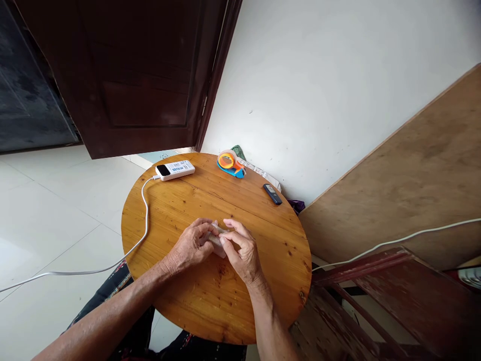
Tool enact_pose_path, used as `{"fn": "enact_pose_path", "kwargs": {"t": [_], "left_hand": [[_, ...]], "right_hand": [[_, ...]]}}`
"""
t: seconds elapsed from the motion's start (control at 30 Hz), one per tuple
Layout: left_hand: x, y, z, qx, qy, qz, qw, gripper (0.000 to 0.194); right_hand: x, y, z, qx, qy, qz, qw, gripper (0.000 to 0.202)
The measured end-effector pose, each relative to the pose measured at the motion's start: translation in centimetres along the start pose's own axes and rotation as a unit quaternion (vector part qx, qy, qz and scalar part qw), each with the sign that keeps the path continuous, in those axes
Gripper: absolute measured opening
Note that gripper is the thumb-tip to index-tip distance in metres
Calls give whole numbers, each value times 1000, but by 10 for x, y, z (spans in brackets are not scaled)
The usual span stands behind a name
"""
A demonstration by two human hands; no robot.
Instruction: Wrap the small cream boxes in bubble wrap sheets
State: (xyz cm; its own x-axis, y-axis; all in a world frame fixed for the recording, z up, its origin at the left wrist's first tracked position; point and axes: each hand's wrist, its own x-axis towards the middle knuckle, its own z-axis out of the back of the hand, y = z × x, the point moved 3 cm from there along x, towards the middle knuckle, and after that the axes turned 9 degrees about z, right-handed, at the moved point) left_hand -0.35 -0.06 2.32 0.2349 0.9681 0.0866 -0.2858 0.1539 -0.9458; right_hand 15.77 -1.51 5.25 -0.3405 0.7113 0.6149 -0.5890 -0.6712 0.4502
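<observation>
A small whitish, partly see-through packet [219,246] rests low over the middle of the round wooden table, between both hands. From its left side, my left hand [196,241] grips it with bent fingers and thumb. My right hand [240,246] is at its right edge, thumb and index finger pinched together on it, the other fingers bent above. The fingers cover much of the packet, and what is inside cannot be made out.
On the round table [169,215] a white power bank [175,170] with a white cable [146,210] lies back left. A tape dispenser [231,164] and a dark remote-like device [272,194] lie near the back edge. A reddish wooden chair [376,265] stands at the right.
</observation>
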Motion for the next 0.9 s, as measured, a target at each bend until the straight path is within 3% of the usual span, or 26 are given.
{"fn": "enact_pose_path", "kwargs": {"t": [0.2,0.5,0.67,0.9], "left_hand": [[1,1,2,-15,-7,-15,1000,29],[3,2,0,-1,-15,13,1000,26],[2,2,3,-76,-22,21,997,20],[7,15,9,-211,-68,101,970,16]], "right_hand": [[1,8,1,-64,2,54,996,18],[-2,-2,-2,17,-13,-9,1000,15],[0,-1,1,41,-30,-41,998,12],[1,-5,6,65,-61,-55,995,12]]}}
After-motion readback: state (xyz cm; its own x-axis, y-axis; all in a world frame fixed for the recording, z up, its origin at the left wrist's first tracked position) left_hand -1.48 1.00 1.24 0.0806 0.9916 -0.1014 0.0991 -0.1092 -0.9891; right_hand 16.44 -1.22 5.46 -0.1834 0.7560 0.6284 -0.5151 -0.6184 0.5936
